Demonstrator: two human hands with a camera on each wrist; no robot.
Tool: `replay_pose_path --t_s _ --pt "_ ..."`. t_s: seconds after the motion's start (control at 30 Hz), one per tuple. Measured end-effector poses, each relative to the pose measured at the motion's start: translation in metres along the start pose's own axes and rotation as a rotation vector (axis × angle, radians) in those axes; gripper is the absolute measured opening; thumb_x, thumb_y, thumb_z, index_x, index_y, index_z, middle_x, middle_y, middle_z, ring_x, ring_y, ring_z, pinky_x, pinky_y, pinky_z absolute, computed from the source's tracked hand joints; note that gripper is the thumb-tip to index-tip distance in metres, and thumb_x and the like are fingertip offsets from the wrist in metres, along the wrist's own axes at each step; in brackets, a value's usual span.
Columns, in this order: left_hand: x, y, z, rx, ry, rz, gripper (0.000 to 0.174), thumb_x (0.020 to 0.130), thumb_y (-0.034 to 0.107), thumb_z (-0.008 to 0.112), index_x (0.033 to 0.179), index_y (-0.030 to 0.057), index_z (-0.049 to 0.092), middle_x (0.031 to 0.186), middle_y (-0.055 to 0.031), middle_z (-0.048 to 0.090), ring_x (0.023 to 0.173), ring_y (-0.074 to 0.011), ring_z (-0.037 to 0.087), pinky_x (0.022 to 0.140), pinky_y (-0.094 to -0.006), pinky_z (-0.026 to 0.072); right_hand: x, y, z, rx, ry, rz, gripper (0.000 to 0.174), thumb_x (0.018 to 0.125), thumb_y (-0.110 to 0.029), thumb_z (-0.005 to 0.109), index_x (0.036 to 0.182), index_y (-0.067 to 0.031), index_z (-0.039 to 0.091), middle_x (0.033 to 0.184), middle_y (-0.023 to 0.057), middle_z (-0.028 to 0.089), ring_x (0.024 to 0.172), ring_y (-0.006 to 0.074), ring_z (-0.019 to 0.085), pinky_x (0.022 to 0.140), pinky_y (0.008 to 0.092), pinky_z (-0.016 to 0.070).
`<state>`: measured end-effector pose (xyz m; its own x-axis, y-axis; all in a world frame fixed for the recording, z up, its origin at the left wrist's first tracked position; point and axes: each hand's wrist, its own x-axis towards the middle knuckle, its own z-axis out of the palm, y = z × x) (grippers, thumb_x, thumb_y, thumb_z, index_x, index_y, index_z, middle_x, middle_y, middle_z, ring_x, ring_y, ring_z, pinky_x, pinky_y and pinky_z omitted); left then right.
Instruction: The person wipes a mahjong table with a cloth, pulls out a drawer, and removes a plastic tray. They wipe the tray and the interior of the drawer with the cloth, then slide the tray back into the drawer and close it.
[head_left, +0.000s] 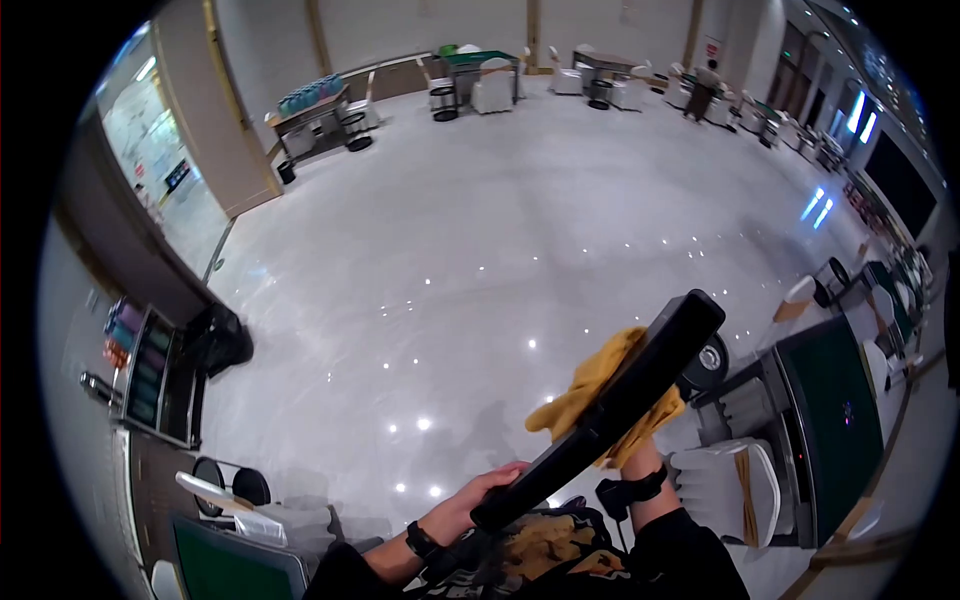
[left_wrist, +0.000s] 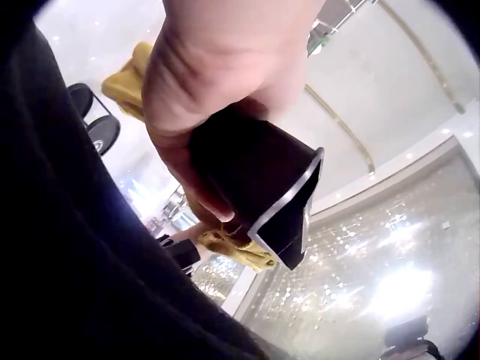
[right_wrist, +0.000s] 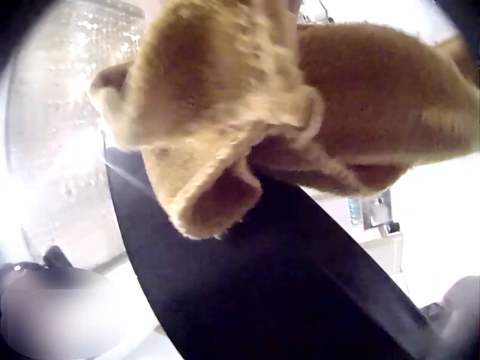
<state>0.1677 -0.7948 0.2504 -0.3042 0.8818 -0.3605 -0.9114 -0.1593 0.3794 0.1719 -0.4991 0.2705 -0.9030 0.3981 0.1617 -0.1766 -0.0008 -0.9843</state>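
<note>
A long black bar [head_left: 630,370] is held slanting above the lap, its upper end to the right. My left hand [head_left: 470,502] grips its lower end; in the left wrist view the fingers of that hand [left_wrist: 217,75] curl round the bar [left_wrist: 255,161] near its hollow, open end. A yellow-brown cloth [head_left: 592,385] is bunched around the bar's middle, showing on both sides. My right hand [head_left: 640,460] holds the cloth against the bar, its fingers mostly hidden. The right wrist view shows the folded cloth [right_wrist: 217,112] lying over the dark bar [right_wrist: 247,277].
A green-topped table [head_left: 835,420] and a white-covered chair [head_left: 725,490] stand at the right. Another green-topped table [head_left: 235,560] is at the lower left, below a shelf cart [head_left: 160,380] and a black bag [head_left: 222,340]. Glossy floor [head_left: 450,250] stretches ahead to more tables and chairs.
</note>
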Motion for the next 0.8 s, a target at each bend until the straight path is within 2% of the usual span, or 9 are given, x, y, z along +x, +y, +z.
replay_pose_path --t_s 0.2,0.3,0.37,0.43,0.53,0.6,0.67,0.73,0.8 --pt "0.072 -0.027 0.045 0.167 0.02 -0.179 0.048 0.094 0.025 0.059 0.134 0.0015 0.046 0.123 -0.0082 0.057 0.113 -0.0154 0.056 0.1 -0.0278 0.0427 -0.033 -0.032 -0.141 0.008 0.304 -0.04 0.051 0.097 -0.031 0.052 0.141 -0.0084 0.041 0.141 0.0127 0.046 0.13 0.0279 0.043 0.111 0.0389 0.0315" --pt "0.123 -0.025 0.055 1.023 0.327 0.249 0.067 0.086 0.018 0.07 0.142 0.0042 0.036 0.143 -0.012 0.041 0.128 -0.0255 0.046 0.108 -0.0379 0.0359 -0.047 -0.046 -0.172 -0.134 0.325 -0.075 0.051 0.097 -0.031 0.052 0.141 -0.0081 0.041 0.142 0.0132 0.045 0.131 0.0282 0.041 0.112 0.0387 0.0302" --pt "0.147 0.004 0.104 1.024 0.107 0.679 0.093 0.075 0.036 0.081 0.146 0.0059 0.029 0.146 -0.0136 0.036 0.137 -0.0277 0.033 0.111 -0.0436 0.0293 -0.036 -0.053 -0.178 -0.268 0.311 -0.097 0.052 0.096 -0.031 0.052 0.141 -0.008 0.04 0.143 0.0135 0.044 0.132 0.0284 0.041 0.112 0.0386 0.0293" --pt "0.17 0.007 0.17 1.03 -0.097 0.753 0.102 0.071 0.032 0.084 0.148 0.0064 0.022 0.149 -0.0164 0.033 0.142 -0.0291 0.027 0.113 -0.0488 0.0244 -0.022 -0.052 -0.171 -0.409 0.286 -0.082 0.052 0.096 -0.031 0.052 0.142 -0.0078 0.04 0.143 0.0138 0.044 0.132 0.0286 0.04 0.113 0.0384 0.0285" --pt "0.222 -0.033 0.196 1.06 0.031 0.669 0.076 0.082 0.014 0.072 0.144 0.0029 0.028 0.137 -0.0107 0.046 0.125 -0.0204 0.046 0.105 -0.0357 0.0367 -0.007 -0.051 -0.163 -0.5 0.21 0.028 0.053 0.096 -0.03 0.053 0.142 -0.0075 0.04 0.144 0.0143 0.043 0.134 0.0289 0.039 0.113 0.0382 0.0272" --pt "0.251 -0.047 0.203 0.704 0.139 0.659 0.041 0.096 0.009 0.053 0.134 -0.0004 0.043 0.127 -0.0084 0.054 0.114 -0.016 0.053 0.099 -0.0312 0.0416 -0.007 -0.06 -0.171 -0.435 0.137 -0.004 0.039 0.093 -0.027 0.058 0.128 -0.0089 0.055 0.128 0.0103 0.057 0.121 0.0246 0.053 0.1 0.0365 0.043" --pt "0.276 -0.061 0.212 0.473 0.125 0.72 0.039 0.098 0.012 0.052 0.134 -0.0009 0.043 0.127 -0.0088 0.055 0.113 -0.016 0.053 0.098 -0.0313 0.0426 -0.009 -0.058 -0.184 -0.517 0.026 -0.025 0.044 0.087 -0.025 0.064 0.127 -0.0091 0.056 0.129 0.0122 0.056 0.119 0.0276 0.053 0.096 0.037 0.0449" --pt "0.289 -0.058 0.234 0.396 0.174 0.725 0.037 0.1 0.021 0.052 0.13 -0.0005 0.046 0.122 -0.01 0.059 0.108 -0.0189 0.059 0.094 -0.0322 0.0467 -0.006 -0.114 -0.196 -1.016 -0.335 0.099 0.048 0.083 -0.026 0.067 0.126 -0.0093 0.056 0.129 0.0135 0.056 0.119 0.0295 0.053 0.097 0.0379 0.0437" --pt "0.302 -0.042 0.239 0.297 0.175 0.66 0.037 0.1 0.025 0.053 0.127 0.0 0.048 0.12 -0.0106 0.06 0.104 -0.0205 0.061 0.091 -0.0327 0.0489 -0.013 -0.102 -0.212 -1.138 -0.377 0.099 0.051 0.08 -0.027 0.07 0.126 -0.0091 0.057 0.129 0.0145 0.055 0.119 0.0309 0.052 0.098 0.0388 0.0424"
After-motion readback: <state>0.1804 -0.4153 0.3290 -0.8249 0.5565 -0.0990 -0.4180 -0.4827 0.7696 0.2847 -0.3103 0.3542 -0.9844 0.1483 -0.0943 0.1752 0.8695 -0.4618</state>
